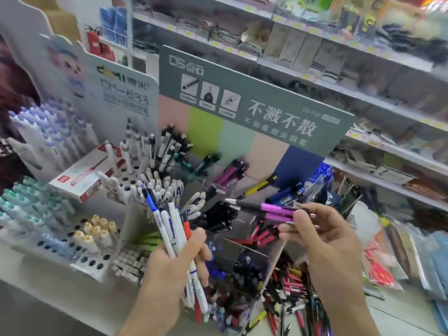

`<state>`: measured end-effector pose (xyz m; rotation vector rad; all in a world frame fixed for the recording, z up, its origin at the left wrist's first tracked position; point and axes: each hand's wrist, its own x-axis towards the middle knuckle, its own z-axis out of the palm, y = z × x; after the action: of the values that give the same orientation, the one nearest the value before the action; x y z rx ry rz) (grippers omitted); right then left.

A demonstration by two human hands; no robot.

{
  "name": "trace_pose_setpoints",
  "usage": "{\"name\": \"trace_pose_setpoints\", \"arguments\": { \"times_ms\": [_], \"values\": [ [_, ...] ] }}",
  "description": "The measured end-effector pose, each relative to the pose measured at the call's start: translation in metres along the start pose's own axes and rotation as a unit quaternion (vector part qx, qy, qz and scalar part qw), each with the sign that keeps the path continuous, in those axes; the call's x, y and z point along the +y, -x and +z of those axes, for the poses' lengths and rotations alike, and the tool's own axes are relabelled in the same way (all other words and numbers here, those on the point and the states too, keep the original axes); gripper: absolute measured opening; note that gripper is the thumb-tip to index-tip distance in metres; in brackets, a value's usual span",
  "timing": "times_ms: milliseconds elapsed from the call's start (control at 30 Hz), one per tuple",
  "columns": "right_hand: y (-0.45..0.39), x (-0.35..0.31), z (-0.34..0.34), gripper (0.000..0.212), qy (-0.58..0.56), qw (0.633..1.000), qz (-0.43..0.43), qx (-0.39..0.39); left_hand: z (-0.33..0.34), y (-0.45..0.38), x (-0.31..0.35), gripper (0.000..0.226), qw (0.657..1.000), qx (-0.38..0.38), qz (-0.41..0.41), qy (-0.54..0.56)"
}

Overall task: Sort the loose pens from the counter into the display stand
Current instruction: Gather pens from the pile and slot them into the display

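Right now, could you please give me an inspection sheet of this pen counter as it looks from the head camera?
Surface: pale counter, a heap of loose pens at lower right.
Job's things: display stand with clear compartments holding black, pink and purple pens; green header card behind.
Clutter: red and white box lying on the white hole rack; packaged goods at far right.
Grippers: left hand grips a bundle of white pens; right hand pinches purple pens, tips pointing left.
Cables: nothing seen.
Surroundings: blurred shop shelves behind.
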<state>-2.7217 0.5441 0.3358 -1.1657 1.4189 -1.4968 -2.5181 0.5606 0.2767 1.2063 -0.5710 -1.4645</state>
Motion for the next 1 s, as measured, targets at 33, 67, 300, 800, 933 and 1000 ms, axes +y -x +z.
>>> {"name": "trace_pose_setpoints", "arguments": {
  "times_ms": [33, 67, 300, 800, 933, 1000],
  "values": [
    [-0.007, -0.007, 0.005, 0.009, 0.027, 0.998, -0.049, 0.038, -0.005, -0.002, 0.006, 0.033, 1.0, -0.011, -0.015, 0.019],
    [-0.015, -0.013, 0.011, 0.008, 0.056, 0.992, -0.094, 0.063, -0.009, -0.004, 0.011, 0.031, 0.998, -0.027, -0.033, 0.044],
    [-0.062, -0.018, 0.066, 0.01, 0.348, 0.914, -0.209, -0.004, -0.024, -0.016, 0.034, 0.023, 0.981, -0.135, -0.079, 0.113],
    [-0.064, 0.033, 0.121, 0.021, 0.462, 0.834, -0.302, 0.017, -0.078, -0.028, 0.054, 0.027, 0.926, -0.304, -0.151, 0.166],
    [-0.025, 0.021, 0.128, 0.025, 0.436, 0.843, -0.307, 0.075, -0.083, -0.029, 0.048, 0.038, 0.916, -0.33, -0.169, 0.151],
    [0.007, 0.006, 0.13, 0.012, 0.35, 0.896, -0.264, 0.068, -0.083, -0.026, 0.046, 0.044, 0.911, -0.338, -0.185, 0.145]
  ]
}}
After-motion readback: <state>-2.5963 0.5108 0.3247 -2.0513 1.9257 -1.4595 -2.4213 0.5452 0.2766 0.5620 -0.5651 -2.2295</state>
